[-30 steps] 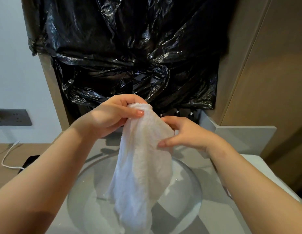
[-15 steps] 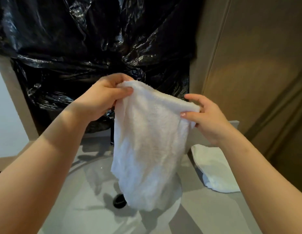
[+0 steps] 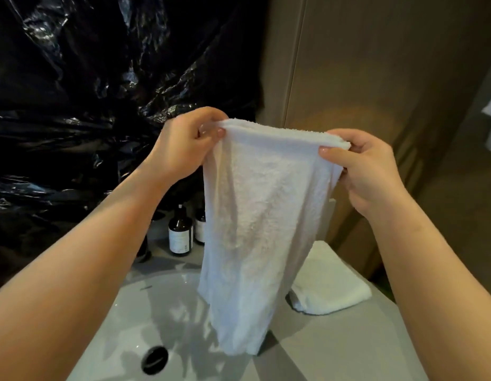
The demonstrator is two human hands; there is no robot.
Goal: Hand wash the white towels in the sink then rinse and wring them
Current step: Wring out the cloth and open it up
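Spread wider than before, left hand [image 3: 183,144] and right hand [image 3: 368,171] each pinch a top corner of the towel [image 3: 260,215], which hangs flat, white and nubbly above the sink [image 3: 161,312]. A second towel [image 3: 329,284] lies on the grey counter [image 3: 335,350]; bottles [image 3: 180,232] stand below black plastic [image 3: 101,78].

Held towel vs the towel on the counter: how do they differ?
Pose: the held towel hangs open above the sink; the counter towel lies folded to the sink's right.
Contact: the left hand and right hand pinch the held towel's top corners; the counter towel is untouched.
Both are white terry.
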